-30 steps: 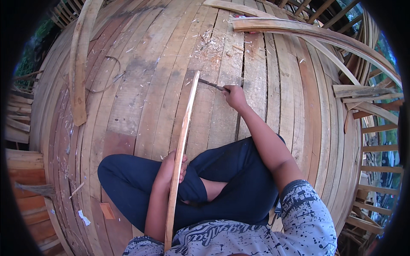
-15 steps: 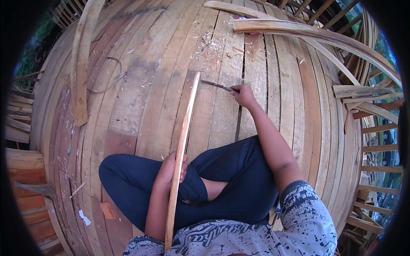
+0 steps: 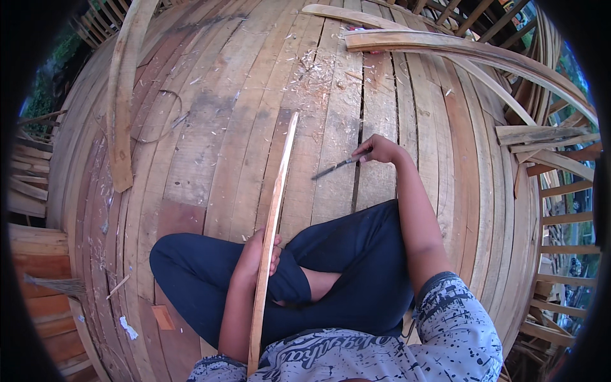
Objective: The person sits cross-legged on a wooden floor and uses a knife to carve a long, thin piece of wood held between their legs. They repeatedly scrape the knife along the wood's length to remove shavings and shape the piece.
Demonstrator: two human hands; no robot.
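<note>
A long narrow wooden stick (image 3: 272,219) slants up from beside my body, its pale far end trimmed to a point over the floor. My left hand (image 3: 259,253) is wrapped round its lower part, close above my left leg; the stick hides part of the palm. Out to the right of the stick, my right hand (image 3: 380,149) grips a knife (image 3: 335,169) by its handle. The dark blade points down and left, apart from the stick.
Wood shavings (image 3: 312,79) are scattered on the plank floor (image 3: 223,121) ahead. A long board (image 3: 119,121) lies at the left, and curved timbers (image 3: 445,43) cross the far right. A bundle of thin twigs (image 3: 57,284) and a small wood piece (image 3: 163,317) lie at the near left.
My right hand has moved slightly right and nearer, and the knife's blade has swung from the stick's tip down toward me. My left hand still holds the stick in about the same place.
</note>
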